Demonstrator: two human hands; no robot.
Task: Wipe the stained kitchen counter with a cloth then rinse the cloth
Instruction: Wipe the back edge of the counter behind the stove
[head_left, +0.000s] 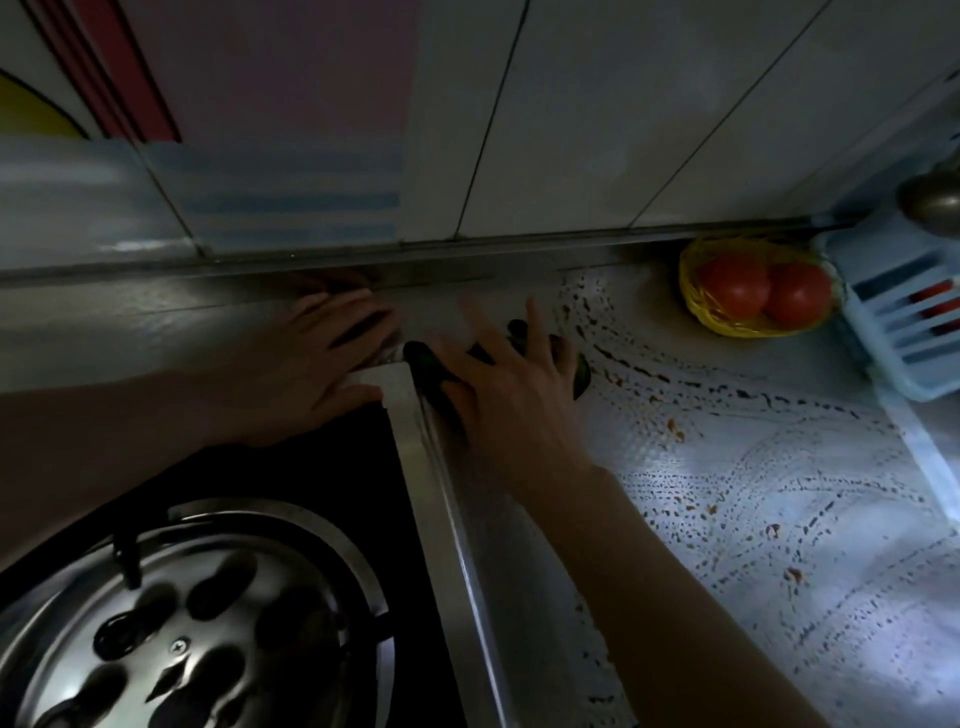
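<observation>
A dark green cloth (582, 371) lies flat on the grey counter (727, 467) near the back wall, mostly hidden under my right hand (509, 384), which presses on it with fingers spread. Dark arcs of specks and small brown stains (675, 430) cover the counter to the right of the cloth. My left hand (311, 358) rests flat, fingers apart, on the back corner of the stove (400, 395), holding nothing.
A gas stove with a shiny burner ring (182, 623) fills the lower left. A yellow basket with two tomatoes (758, 286) stands at the back right, next to a light blue rack (898, 322). A white tiled wall (571, 130) lies behind the counter.
</observation>
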